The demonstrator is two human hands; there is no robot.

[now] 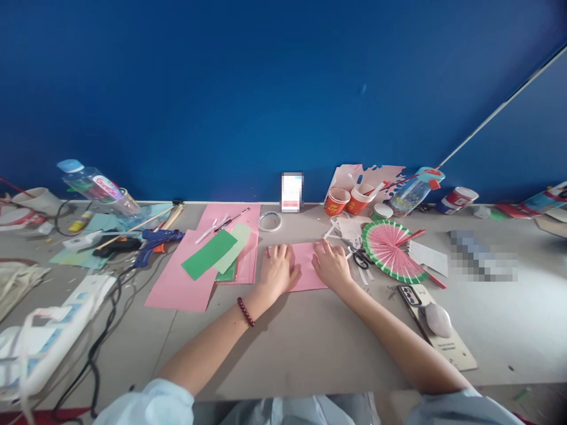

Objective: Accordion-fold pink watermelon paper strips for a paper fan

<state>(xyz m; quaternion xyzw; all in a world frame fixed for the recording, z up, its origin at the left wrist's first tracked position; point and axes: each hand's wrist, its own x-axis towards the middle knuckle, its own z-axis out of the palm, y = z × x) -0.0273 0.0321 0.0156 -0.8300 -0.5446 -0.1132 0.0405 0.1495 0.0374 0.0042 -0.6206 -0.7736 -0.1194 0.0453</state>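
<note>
My left hand (278,273) and right hand (331,267) lie on a pink sheet (306,267), fingers loosely spread; a fan (386,252) lies to the right.

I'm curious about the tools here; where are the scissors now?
In the head view, the black scissors lie right of centre, between the person's right hand and the watermelon-patterned fan.

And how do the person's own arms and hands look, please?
Pale blue fabric sleeves leave the forearms bare. A dark red bracelet of round beads circles the left wrist; the right wrist is bare. The left hand and right hand are ungloved.
</note>
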